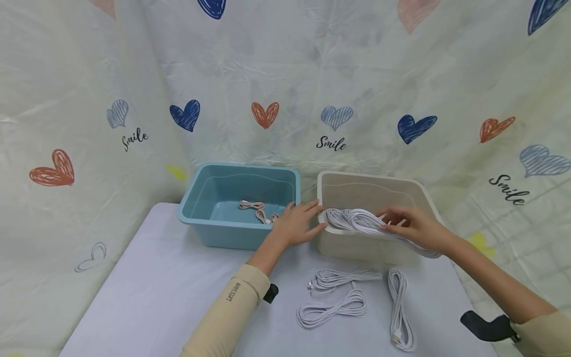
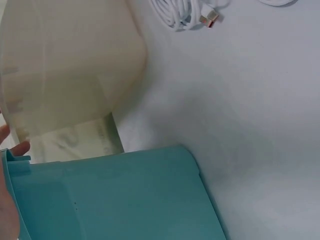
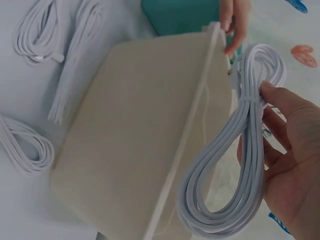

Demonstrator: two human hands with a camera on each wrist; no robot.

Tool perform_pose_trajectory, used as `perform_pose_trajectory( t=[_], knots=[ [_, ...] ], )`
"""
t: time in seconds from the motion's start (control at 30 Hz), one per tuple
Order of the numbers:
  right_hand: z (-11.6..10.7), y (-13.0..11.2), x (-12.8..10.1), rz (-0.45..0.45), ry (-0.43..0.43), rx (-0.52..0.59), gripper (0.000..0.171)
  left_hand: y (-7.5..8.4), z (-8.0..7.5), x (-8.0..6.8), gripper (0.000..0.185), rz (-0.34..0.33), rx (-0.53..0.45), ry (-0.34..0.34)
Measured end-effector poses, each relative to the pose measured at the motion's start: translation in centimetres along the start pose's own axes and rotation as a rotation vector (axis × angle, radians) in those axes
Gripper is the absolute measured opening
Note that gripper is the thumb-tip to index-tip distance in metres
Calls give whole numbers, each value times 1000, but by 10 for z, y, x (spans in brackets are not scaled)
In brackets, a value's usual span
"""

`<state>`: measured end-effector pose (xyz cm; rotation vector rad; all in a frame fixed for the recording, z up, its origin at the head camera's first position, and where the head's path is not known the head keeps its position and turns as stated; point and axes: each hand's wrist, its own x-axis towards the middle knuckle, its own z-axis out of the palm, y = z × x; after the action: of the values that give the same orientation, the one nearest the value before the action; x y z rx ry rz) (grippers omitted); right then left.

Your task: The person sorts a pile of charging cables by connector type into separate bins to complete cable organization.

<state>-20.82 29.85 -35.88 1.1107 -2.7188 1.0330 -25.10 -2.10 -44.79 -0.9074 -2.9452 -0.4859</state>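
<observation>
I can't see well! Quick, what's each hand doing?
Left hand: open, straight fingers touching the beige plastic bin.
Right hand: holding the coiled white cable.

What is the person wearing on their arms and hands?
Both hands are bare. The left sleeve is pale beige, with small dark lettering near the cuff. The right sleeve is beige too. A black strap sits at each wrist.

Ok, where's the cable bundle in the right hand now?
Head view: the white cable bundle sits in the right hand over the beige bin, right of the blue bin.
</observation>
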Motion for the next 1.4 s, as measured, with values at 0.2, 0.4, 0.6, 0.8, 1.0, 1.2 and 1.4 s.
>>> perform_pose_trajectory(
  t=[0.2,0.4,0.6,0.8,1.0,1.2,1.4],
  knots=[
    [-13,8,16,10,19,-78,29,0,0,0,57,-13,-12,2],
    [-22,20,29,72,26,-126,29,0,1,0,57,-13,-15,6],
    [-29,30,43,181,22,-142,31,-1,1,0,57,-5,15,24],
    [-34,41,51,287,12,-136,33,-1,0,0,56,16,23,26],
    [-38,50,56,357,13,-149,36,0,0,1,57,18,33,20],
    [-43,57,56,382,26,-158,44,2,1,2,58,12,35,5],
    [-44,51,54,382,34,-131,48,1,1,2,57,0,45,7]
  ],
)
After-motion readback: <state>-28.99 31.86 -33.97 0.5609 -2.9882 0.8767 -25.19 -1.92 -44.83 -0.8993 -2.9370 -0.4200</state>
